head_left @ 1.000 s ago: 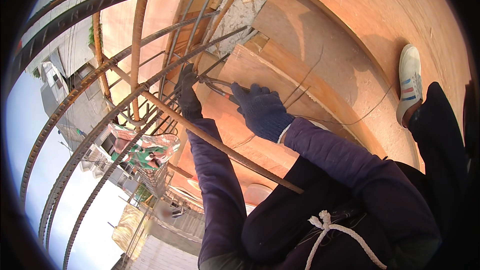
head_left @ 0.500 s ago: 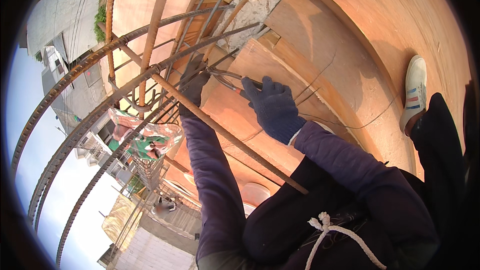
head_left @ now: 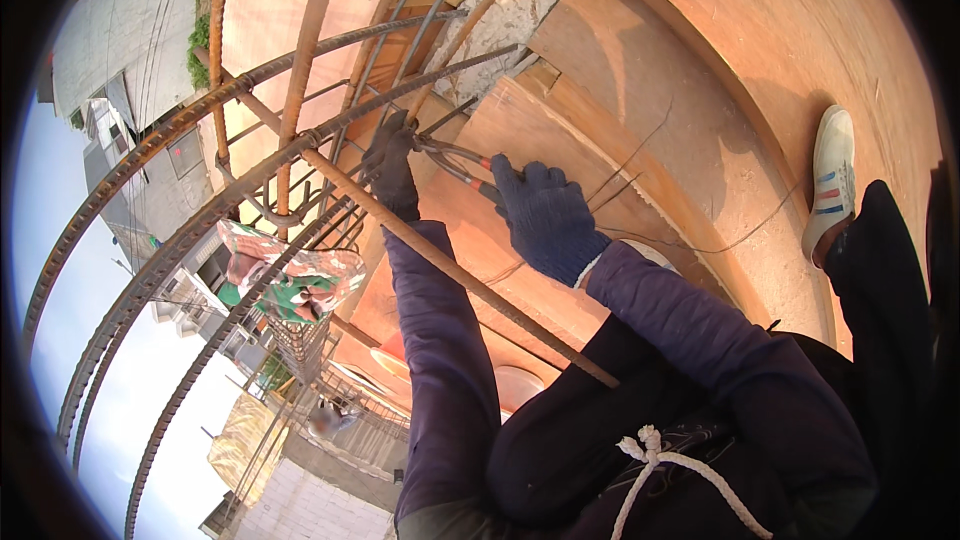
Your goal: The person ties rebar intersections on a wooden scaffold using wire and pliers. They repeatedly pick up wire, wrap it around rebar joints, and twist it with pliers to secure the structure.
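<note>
Fingers: on my right hand (head_left: 545,220), dark-blue knit glove, I see them curled tight around the handles of a pair of pliers (head_left: 455,162); on my left hand (head_left: 392,172), dark glove, they are bent and closed at the point where the tool's head meets the rebar cage (head_left: 250,175), though I cannot tell exactly what they pinch there. Pliers: long axis runs from the lower right, inside my right fist, up and left toward my left hand; head points up-left, at the crossing of the bars; grey metal arms with a short red-orange stretch just ahead of the fist; tip hidden behind my left glove. Position: just right of the cage, above the plywood formwork (head_left: 640,110), between my two hands. Rebar cage: rusty ribbed bars curving across the left half, crossed by thinner ties. One long rusty bar (head_left: 470,280) slants from the cage down to the right, passing across my left forearm. Loose tie wire (head_left: 690,235) lies on the plywood right of my right hand. White sneaker (head_left: 832,180) with coloured stripes rests on the board at far right. Containers: I can make out none holding anything.
</note>
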A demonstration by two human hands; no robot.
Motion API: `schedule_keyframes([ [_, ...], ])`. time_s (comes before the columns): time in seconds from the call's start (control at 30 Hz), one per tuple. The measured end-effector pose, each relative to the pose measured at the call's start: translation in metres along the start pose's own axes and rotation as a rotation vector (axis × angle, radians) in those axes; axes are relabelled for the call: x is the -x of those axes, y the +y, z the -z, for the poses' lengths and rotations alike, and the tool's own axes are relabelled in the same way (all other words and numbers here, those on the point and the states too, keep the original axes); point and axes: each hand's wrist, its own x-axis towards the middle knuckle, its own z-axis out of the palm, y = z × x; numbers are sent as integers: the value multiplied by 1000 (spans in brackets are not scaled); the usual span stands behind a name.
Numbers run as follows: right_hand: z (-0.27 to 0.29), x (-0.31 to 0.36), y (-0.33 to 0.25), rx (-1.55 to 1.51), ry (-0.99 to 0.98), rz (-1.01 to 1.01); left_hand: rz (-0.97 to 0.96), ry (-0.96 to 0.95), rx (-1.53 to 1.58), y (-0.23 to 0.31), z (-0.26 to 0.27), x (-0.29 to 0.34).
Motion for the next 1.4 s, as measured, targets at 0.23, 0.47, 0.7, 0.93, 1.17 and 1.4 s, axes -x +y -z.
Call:
schedule_keyframes([
  [0.23,7,-3,10,-294,-195,-81,44,-92,28,23,-4,1],
  [0.47,22,-4,5,-381,-283,-99,4,-41,57,17,-1,2],
  [0.7,20,-4,1,-423,-257,-104,-27,81,102,6,-11,5],
  [0.93,32,-7,0,-370,-297,-61,-32,93,-22,26,-17,8],
  [1.17,33,-12,4,-333,-317,-65,1,329,-139,43,-32,23],
  [1.4,22,-9,8,-333,-301,-88,11,736,-70,62,-85,117],
])
